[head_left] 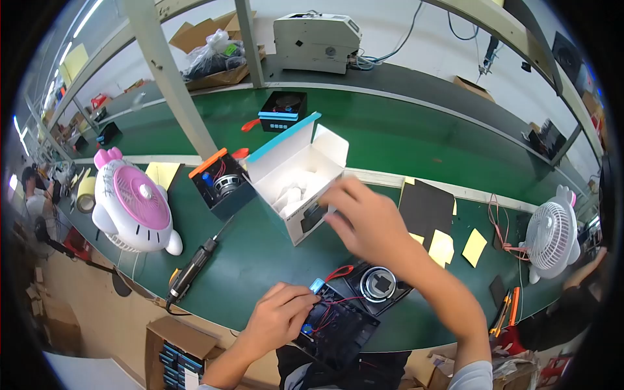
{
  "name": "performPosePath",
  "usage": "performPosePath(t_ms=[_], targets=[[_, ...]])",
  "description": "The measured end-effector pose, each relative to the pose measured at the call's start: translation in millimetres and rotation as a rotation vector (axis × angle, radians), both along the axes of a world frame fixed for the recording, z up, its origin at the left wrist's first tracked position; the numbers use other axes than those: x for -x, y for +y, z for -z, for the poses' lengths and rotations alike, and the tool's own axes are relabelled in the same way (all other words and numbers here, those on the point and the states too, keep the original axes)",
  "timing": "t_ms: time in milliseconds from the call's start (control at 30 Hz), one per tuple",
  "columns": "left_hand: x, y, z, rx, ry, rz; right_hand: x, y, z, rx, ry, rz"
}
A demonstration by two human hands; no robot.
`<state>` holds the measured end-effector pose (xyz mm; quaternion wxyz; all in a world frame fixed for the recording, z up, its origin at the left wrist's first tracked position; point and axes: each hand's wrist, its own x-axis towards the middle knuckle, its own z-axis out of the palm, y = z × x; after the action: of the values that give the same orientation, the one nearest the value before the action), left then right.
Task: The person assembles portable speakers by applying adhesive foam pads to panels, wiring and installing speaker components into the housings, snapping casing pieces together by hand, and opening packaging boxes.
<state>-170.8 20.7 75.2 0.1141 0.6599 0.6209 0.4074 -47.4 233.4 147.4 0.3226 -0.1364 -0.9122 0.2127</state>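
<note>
My left hand (279,315) has its fingers closed on the upper left edge of an open black speaker housing (344,335) with a blue end and loose red wires inside. Beside that housing lies a black panel with a round silver-rimmed speaker (379,284), partly under my right forearm. My right hand (364,218) is at the right wall of an open white cardboard box (286,224), thumb and fingers bent around its edge. White crumpled material (292,195) shows inside the box. A red strap (339,272) loops out near the blue end.
Left of the box stands an orange-edged speaker housing (224,185). An electric screwdriver (195,270) and a pink-and-white fan (135,205) are farther left. A white fan (552,234), yellow paper pieces (474,247) and cutters (504,312) lie right. Another black box (283,110) sits behind.
</note>
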Motion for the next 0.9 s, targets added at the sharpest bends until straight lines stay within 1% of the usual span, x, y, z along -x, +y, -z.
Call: performPosePath(t_ms=[33, 100, 167, 267, 300, 400, 500, 533, 600, 700, 767, 833, 900], targets=[[0, -1, 3, -0.009, -0.023, -0.002, -13, -14, 3, -0.037, 0.009, -0.041], [1, -1, 8, -0.03, -0.069, -0.007, -39, -51, 32, -0.008, -0.048, -0.158], [7, 1, 6, -0.056, -0.027, 0.029, -58, -92, 39, 0.078, -0.208, -0.103], [7, 2, 8, -0.076, -0.006, 0.045, -73, -106, 58, -0.146, -0.268, -0.054], [9, 3, 9, -0.078, 0.005, 0.046, -74, -108, 61, -0.172, -0.262, -0.053], [14, 8, 7, -0.025, -0.133, 0.131, -74, -108, 67, -0.231, -0.199, -0.061], [28, 23, -1, 0.174, -0.238, 0.303, -73, -107, 71, -0.189, -0.173, -0.069], [32, 29, -2, 0.202, -0.223, 0.328, -73, -107, 77, -0.164, -0.151, -0.077], [38, 41, 2, 0.25, -0.185, 0.368, -74, -109, 73, -0.201, -0.219, -0.08], [38, 47, 10, 0.091, -0.118, 0.386, -77, -110, 74, -0.261, -0.302, -0.068], [36, 50, 23, 0.044, -0.136, 0.413, -72, -112, 67, -0.324, -0.348, -0.075], [38, 51, 25, 0.025, -0.138, 0.424, -63, -119, 58, -0.366, -0.335, -0.014], [36, 53, 26, 0.019, -0.135, 0.455, -68, -123, 54, -0.204, -0.354, -0.02]])
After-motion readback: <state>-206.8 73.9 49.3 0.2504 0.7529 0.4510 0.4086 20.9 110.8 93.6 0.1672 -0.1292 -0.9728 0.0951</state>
